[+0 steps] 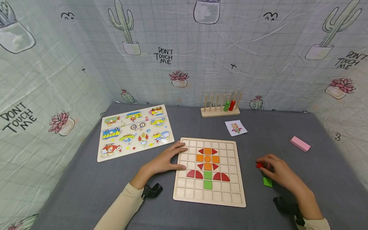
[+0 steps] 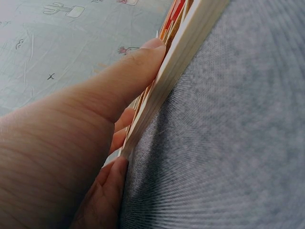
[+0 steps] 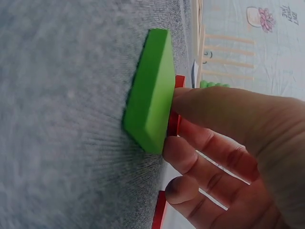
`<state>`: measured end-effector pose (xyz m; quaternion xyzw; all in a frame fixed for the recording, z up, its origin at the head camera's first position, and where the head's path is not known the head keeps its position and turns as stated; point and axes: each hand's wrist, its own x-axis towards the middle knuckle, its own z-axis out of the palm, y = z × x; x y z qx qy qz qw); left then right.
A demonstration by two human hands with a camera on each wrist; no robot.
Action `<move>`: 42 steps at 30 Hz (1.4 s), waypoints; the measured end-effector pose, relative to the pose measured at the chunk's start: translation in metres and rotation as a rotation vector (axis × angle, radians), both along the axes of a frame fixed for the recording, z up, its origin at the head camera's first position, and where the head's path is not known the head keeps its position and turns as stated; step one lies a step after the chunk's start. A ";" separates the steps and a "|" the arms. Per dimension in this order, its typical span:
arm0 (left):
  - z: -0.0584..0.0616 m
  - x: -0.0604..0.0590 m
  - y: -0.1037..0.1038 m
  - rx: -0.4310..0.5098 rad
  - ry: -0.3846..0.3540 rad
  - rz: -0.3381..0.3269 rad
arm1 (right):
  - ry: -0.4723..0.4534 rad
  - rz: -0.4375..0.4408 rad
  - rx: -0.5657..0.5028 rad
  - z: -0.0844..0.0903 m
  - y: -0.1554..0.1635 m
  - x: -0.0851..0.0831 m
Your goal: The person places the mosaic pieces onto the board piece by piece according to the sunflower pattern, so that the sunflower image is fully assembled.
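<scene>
A square wooden grid board [image 1: 227, 198] lies flat, with orange, red and green tiles set in its cells as a flower-like pattern. At its left edge rests my left hand [image 1: 165, 161], fingers and thumb spread over the rim; in the left wrist view the thumb [image 2: 138, 62] lies along the board's edge [image 2: 157, 95]. To the right of the board, my right hand [image 1: 277, 169] pinches a small red tile [image 1: 259, 165] low over the table. A green square tile [image 1: 267, 182] lies just nearer than that hand; in the right wrist view the green tile [image 3: 150, 95] partly covers the red tile [image 3: 174, 121].
A picture card [image 1: 235, 127] lies behind the board. Farther back stands a wooden peg rack [image 1: 219, 111] with green and red beads. The vehicle peg puzzle [image 1: 135, 132] is at the left, and a pink block [image 1: 300, 143] at the right. Patterned cloth walls surround the grey table.
</scene>
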<state>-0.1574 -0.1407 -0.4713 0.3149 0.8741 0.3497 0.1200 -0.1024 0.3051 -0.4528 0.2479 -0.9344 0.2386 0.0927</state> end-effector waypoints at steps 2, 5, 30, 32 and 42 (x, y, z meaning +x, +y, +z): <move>0.000 0.000 0.000 -0.001 0.000 0.000 | -0.008 -0.002 -0.003 0.000 0.000 0.000; 0.000 0.000 0.000 -0.004 -0.001 0.002 | -0.017 -0.004 -0.012 0.000 -0.001 0.000; 0.003 -0.001 0.001 -0.009 -0.017 0.004 | -0.109 0.168 -0.136 0.008 -0.014 0.005; 0.003 -0.001 0.001 -0.010 -0.017 0.003 | -0.118 0.186 -0.149 0.011 -0.019 0.007; 0.002 -0.001 0.000 -0.014 -0.016 0.005 | -0.335 0.277 -0.099 0.031 -0.046 0.012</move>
